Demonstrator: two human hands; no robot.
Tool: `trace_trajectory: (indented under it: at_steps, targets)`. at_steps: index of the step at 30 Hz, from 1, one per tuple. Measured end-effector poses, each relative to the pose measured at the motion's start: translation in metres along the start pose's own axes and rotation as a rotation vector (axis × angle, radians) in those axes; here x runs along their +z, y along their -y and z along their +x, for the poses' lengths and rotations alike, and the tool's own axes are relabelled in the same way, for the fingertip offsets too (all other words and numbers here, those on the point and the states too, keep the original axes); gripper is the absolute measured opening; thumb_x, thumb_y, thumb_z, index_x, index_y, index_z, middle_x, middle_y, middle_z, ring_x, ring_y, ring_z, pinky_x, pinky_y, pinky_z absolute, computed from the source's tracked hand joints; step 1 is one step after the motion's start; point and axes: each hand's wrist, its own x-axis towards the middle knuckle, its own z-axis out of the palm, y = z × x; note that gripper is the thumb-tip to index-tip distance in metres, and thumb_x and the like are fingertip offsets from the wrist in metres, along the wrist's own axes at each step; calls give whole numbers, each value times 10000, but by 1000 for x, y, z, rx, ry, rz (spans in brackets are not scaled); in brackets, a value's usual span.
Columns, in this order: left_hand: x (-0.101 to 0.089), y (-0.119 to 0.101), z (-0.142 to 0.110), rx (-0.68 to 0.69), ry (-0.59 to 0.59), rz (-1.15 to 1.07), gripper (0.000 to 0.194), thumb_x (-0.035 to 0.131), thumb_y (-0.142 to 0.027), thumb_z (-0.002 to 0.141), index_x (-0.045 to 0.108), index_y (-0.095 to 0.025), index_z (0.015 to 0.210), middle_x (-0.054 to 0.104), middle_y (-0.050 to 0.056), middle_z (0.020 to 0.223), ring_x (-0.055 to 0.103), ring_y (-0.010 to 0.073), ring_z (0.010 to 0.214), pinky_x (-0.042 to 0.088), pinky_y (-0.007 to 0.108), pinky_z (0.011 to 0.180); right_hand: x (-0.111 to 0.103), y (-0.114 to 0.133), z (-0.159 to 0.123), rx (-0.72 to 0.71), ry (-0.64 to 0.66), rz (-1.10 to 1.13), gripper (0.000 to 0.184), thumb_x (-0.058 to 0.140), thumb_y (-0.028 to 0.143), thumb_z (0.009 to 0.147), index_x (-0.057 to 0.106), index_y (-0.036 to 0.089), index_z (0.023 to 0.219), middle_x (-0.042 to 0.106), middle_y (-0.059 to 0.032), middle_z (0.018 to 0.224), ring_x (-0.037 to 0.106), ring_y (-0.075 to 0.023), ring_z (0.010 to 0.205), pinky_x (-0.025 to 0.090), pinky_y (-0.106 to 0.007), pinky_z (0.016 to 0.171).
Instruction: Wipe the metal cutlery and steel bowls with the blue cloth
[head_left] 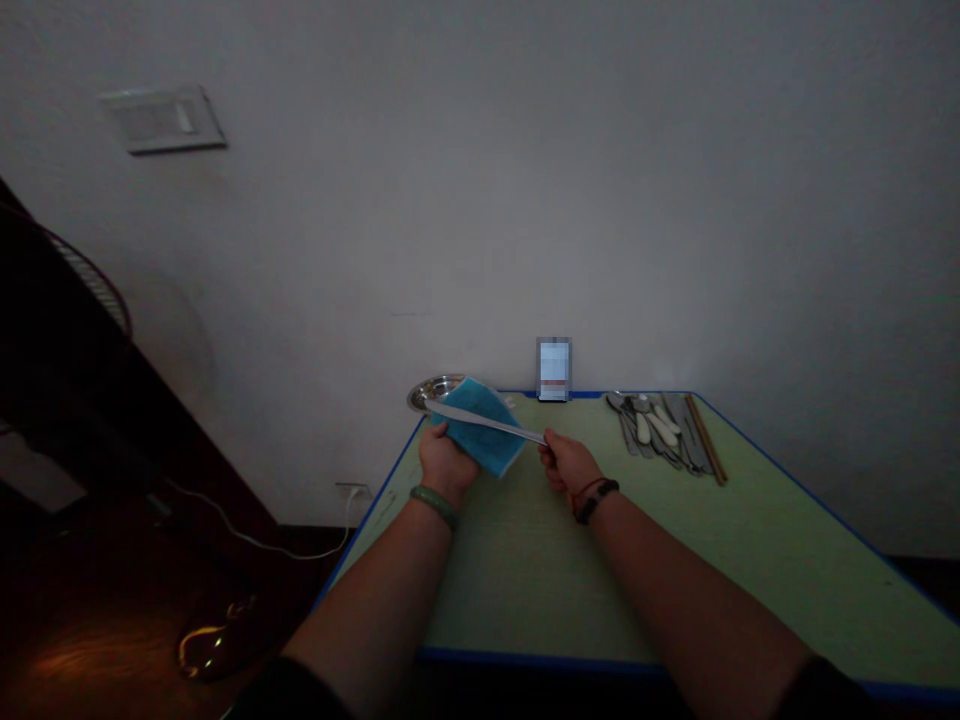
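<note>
1. Fingers (pixel 551 460), right hand (pixel 576 465): closed round the handle end of a table knife (pixel 491 422), centre of the frame; grip at the end leaves the blade exposed.
2. Left hand (pixel 448 468): under a blue cloth (pixel 484 450), thumb at its near edge; other fingers hidden, spread or pressed together, cannot tell. Cloth lies open behind the blade, apparently as backing.
3. Metal bowl (pixel 414 400): left of centre, at the table (pixel 517 590) corner, partly behind the cloth.
4. Cutlery (pixel 664 428), chopsticks (pixel 706 440): right of centre, grouped side by side, seemingly for easy reach.
5. Phone (pixel 554 370): centre, upright near the wall (pixel 480 200), screen outward.
</note>
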Motion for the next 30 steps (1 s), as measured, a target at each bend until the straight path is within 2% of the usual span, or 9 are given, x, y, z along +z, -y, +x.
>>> trace_trajectory:
  at_steps: [3, 5, 10, 13, 15, 18, 22, 24, 30]
  targets:
    - [3, 4, -4, -53, 25, 6, 514, 423, -250, 723, 588, -87, 1182, 691, 152, 1039, 623, 321, 1028, 418, 522, 949, 3, -3, 0, 45, 6, 44, 333, 402, 522, 786, 458, 208, 688, 394, 63, 515, 257, -62, 348, 182, -216, 351]
    - [5, 6, -6, -76, 36, 21, 511, 407, -254, 730, 591, -76, 1172, 701, 156, 1000, 631, 318, 1012, 422, 521, 946, 5, -5, 1, 0, -10, 23, 349, 394, 539, 787, 463, 211, 688, 401, 57, 524, 275, -71, 363, 204, -223, 362]
    - [11, 9, -12, -100, 57, 25, 514, 398, -260, 739, 578, -61, 1177, 697, 163, 1012, 622, 320, 1029, 408, 528, 959, 3, -8, 4, -280, -94, -200, 443, 379, 599, 796, 524, 196, 683, 445, 26, 543, 405, -113, 484, 327, -248, 473]
    - [12, 8, -13, -87, 37, -4, 518, 402, -246, 734, 572, -67, 1189, 691, 158, 1041, 618, 309, 1041, 408, 510, 968, 1, -7, 2, -399, -80, -339, 449, 395, 574, 812, 579, 175, 722, 523, -1, 614, 483, -136, 598, 379, -260, 570]
    - [11, 7, -13, -71, 22, -24, 510, 402, -240, 737, 576, -71, 1184, 685, 155, 1062, 618, 302, 1044, 416, 495, 965, 0, -4, -1, -414, -42, -391, 438, 413, 546, 819, 624, 164, 784, 582, -24, 681, 527, -151, 665, 405, -268, 618]
    - [10, 5, -11, -48, 1, -21, 480, 386, -248, 759, 598, -61, 1147, 677, 165, 1075, 620, 301, 1039, 430, 490, 952, 0, -1, -5, -390, 19, -428, 430, 436, 489, 832, 662, 160, 989, 659, -59, 824, 586, -175, 782, 445, -289, 701]
    - [10, 4, -9, -23, -54, -6, 447, 365, -250, 785, 621, -67, 1103, 678, 163, 1067, 623, 303, 1030, 435, 496, 945, 0, 0, -8, -442, 70, -521, 415, 447, 424, 853, 637, 191, 1139, 672, -76, 1055, 595, -191, 982, 433, -332, 879]
    - [10, 3, -8, -11, -60, -16, 439, 374, -245, 785, 622, -70, 1102, 677, 160, 1069, 620, 305, 1034, 433, 500, 946, 0, 0, -9, -492, 85, -604, 404, 447, 405, 864, 630, 200, 1160, 670, -78, 1074, 591, -191, 1004, 420, -340, 913]
    - [12, 3, -9, 25, -52, -6, 434, 364, -246, 800, 630, -63, 1090, 690, 158, 1022, 626, 302, 1023, 443, 494, 937, 2, 1, -11, -568, 114, -825, 381, 457, 356, 876, 617, 199, 1184, 672, -90, 1045, 595, -181, 964, 427, -300, 885]
